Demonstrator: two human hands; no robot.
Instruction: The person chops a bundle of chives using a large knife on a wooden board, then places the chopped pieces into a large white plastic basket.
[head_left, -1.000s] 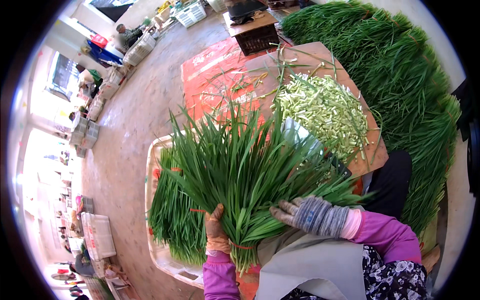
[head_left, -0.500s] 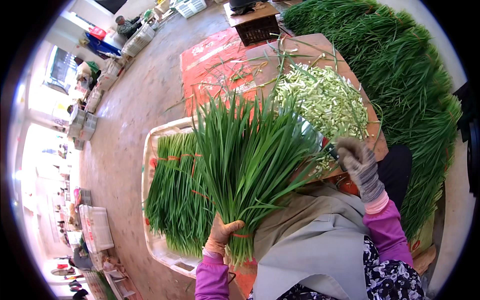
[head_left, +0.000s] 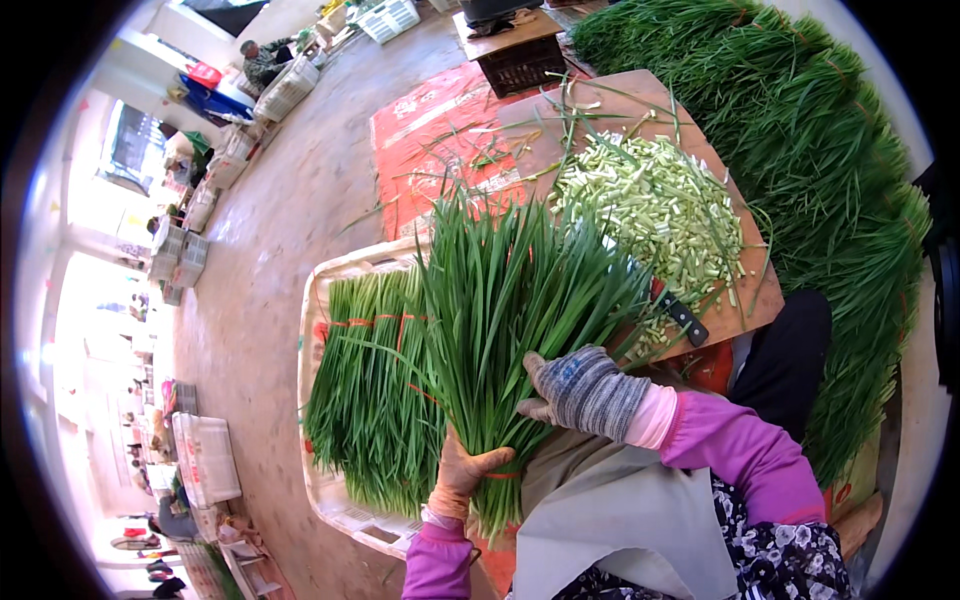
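Note:
A long green bunch of garlic chives [head_left: 500,330] stands fanned out in front of me, its pale stem ends tied with an orange band. My left hand [head_left: 462,474], in a tan glove, is closed round the bunch just by that band. From the right my right hand [head_left: 592,388], in a grey knitted glove, grips the leaves at the bunch's right side; part of its fingers is hidden. Beyond it a knife [head_left: 684,318] lies on the brown board [head_left: 745,320], its black handle toward me and its blade mostly behind leaves.
Cut pale stem pieces [head_left: 650,205] are heaped on the board. At the left a white crate [head_left: 318,275] holds several tied bunches. A long pile of chives [head_left: 780,150] lines the right side. Farther off are a small wooden table [head_left: 512,40], a red sheet [head_left: 405,130] and a person [head_left: 262,65].
My right hand has let go of the knife, leaving it on the board, and has come left and nearer to the bunch. My left hand keeps its hold.

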